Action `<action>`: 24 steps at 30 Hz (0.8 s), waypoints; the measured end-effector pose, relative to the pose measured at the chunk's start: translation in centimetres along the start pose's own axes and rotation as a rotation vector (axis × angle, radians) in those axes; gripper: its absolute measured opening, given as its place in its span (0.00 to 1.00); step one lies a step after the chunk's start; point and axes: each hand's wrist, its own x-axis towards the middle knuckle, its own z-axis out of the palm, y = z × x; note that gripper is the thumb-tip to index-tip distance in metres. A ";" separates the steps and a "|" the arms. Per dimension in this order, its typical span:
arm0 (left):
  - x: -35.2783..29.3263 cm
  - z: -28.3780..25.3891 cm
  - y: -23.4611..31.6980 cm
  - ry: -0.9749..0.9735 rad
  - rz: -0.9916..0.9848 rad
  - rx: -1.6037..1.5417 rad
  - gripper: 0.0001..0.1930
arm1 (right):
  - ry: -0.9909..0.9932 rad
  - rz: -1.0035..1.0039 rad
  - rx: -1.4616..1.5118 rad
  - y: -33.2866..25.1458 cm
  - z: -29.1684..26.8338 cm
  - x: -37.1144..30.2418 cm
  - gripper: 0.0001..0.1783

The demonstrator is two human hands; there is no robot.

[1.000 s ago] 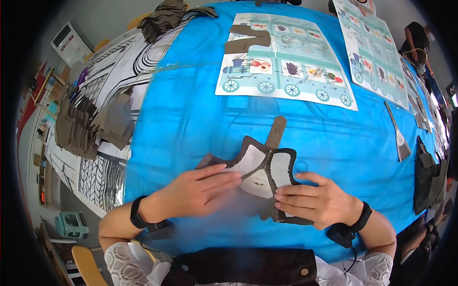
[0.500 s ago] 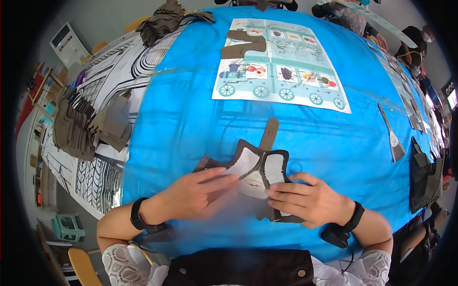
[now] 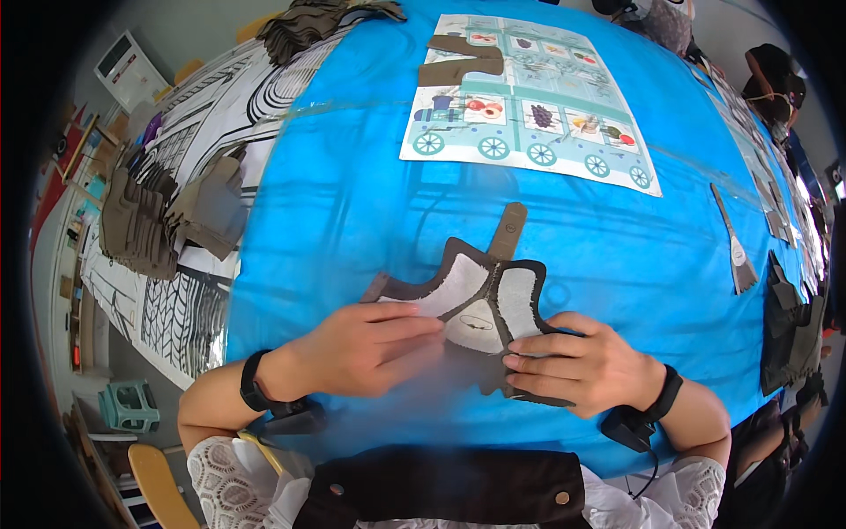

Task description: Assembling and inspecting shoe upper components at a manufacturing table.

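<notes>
"What's that person working on?"

"A stitched brown piece [image 3: 476, 328], just below the middle of the frame, over the blue-covered surface [image 3: 335, 212]. Pale lining patches face up, and a narrow strap [image 3: 508, 232] points toward the top of the frame."

"And the left hand [image 3: 370, 348]?"

"Its fingers lie close together across the piece's left wing. The thumb is hidden, so I can't tell whether it's clamped from below."

"The right hand [image 3: 582, 363]?"

"Fingers over the right-hand part, the uppermost a little apart from the others. I can't see a thumb beneath, so I can't tell about that grip either."

"What's around them?"

"A fruit-and-train poster [image 3: 520, 154] at upper centre, with a forked brown cut-out [image 3: 461, 70] on its left side. Over at right there's a long-handled brush [image 3: 738, 254], well apart from the hands. Stacked brown pieces [image 3: 132, 231] sit at the left of the frame, and darker pieces [image 3: 784, 331] are near the right edge."

"And low on the left?"

"A pale green stool [image 3: 129, 406]."
</notes>
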 end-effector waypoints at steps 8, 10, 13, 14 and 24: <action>-0.7 -0.2 -0.7 0.121 0.029 -0.148 0.09 | 0.036 -0.039 0.148 0.3 -0.1 -0.3 0.15; -0.8 -0.3 -0.7 0.069 0.014 -0.243 0.10 | 0.011 -0.030 0.138 0.3 -0.2 -0.3 0.14; -0.7 -0.2 -0.2 0.019 -0.001 -0.155 0.13 | 0.006 -0.023 0.114 0.3 -0.2 -0.1 0.14; -0.5 -0.1 -0.1 0.018 -0.002 -0.154 0.13 | 0.025 -0.021 0.106 0.4 -0.1 0.0 0.14; -1.1 0.3 -0.6 0.155 -0.107 -0.411 0.16 | -0.046 0.013 0.198 0.8 0.0 -0.2 0.16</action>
